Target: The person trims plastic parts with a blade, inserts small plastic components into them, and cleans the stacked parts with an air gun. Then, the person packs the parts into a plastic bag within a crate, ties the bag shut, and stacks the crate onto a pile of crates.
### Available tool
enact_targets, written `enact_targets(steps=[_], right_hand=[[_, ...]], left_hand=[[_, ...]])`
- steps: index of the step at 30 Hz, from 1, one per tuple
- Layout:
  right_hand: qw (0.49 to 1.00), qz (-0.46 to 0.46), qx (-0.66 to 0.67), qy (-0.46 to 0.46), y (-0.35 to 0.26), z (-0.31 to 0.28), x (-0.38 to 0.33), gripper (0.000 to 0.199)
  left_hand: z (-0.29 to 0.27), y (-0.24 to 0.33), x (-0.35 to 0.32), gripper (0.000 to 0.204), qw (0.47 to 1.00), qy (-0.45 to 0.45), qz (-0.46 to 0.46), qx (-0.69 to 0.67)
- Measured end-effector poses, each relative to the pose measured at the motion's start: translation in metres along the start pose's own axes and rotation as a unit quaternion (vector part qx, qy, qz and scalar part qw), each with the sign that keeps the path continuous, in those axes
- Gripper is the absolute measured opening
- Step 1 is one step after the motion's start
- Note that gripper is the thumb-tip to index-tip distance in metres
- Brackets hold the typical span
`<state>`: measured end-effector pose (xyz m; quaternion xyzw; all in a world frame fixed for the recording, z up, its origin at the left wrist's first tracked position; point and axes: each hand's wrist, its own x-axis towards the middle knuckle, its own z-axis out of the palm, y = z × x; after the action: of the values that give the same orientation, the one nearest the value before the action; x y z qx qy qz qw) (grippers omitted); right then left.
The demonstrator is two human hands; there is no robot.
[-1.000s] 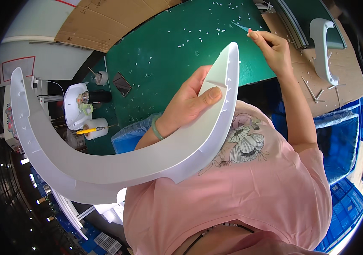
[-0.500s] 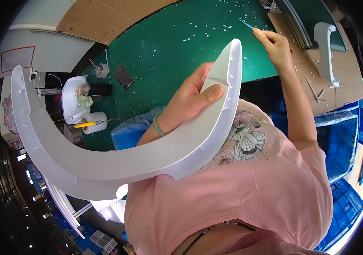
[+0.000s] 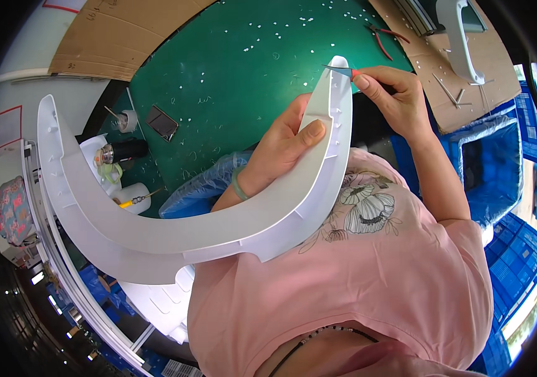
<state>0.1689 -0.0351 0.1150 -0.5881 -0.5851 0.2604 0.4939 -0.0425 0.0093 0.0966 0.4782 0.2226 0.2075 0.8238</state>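
right hand (image 3: 394,94) just came back from the green mat (image 3: 230,69) with its small blade (image 3: 339,70) pinched tight, now touching the tip of the white curved plastic trim (image 3: 174,235) that the left hand (image 3: 287,141) clamps just below, so trimming looks underway

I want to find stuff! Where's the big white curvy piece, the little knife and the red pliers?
White curved part (image 3: 155,232): head view, on its broad middle.
Knife (image 3: 339,71): head view, on the blade.
Pliers (image 3: 383,38): head view, on the handles.
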Motion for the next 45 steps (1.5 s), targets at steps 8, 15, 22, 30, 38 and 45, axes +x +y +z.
enact_targets(steps=[8, 15, 22, 30, 38, 45], right_hand=[[0.983, 0.108, 0.145, 0.019, 0.03, -0.039, -0.026, 0.043], [0.901, 0.233, 0.356, -0.081, 0.056, -0.046, -0.074, 0.044], [0.98, 0.171, 0.084, -0.06, 0.044, -0.088, -0.07, 0.042], [0.851, 0.311, 0.423, 0.016, 0.1, -0.115, -0.093, 0.02], [0.957, 0.046, 0.285, -0.029, 0.066, -0.137, -0.089, 0.018], [0.983, -0.086, 0.071, -0.147, 0.048, -0.162, -0.075, 0.018]], left_hand=[[0.041, -0.017, 0.01, 0.058, 1.0, -0.019, -0.005, 0.013], [0.092, -0.034, 0.02, 0.04, 0.989, 0.003, -0.127, -0.079], [0.133, -0.037, 0.017, 0.037, 0.993, -0.004, -0.114, -0.015], [0.152, -0.044, 0.013, 0.042, 0.996, -0.01, -0.083, 0.025], [0.163, -0.04, 0.011, 0.043, 0.994, -0.025, -0.105, 0.027], [0.162, -0.038, 0.011, 0.043, 0.992, -0.041, -0.119, 0.031]])
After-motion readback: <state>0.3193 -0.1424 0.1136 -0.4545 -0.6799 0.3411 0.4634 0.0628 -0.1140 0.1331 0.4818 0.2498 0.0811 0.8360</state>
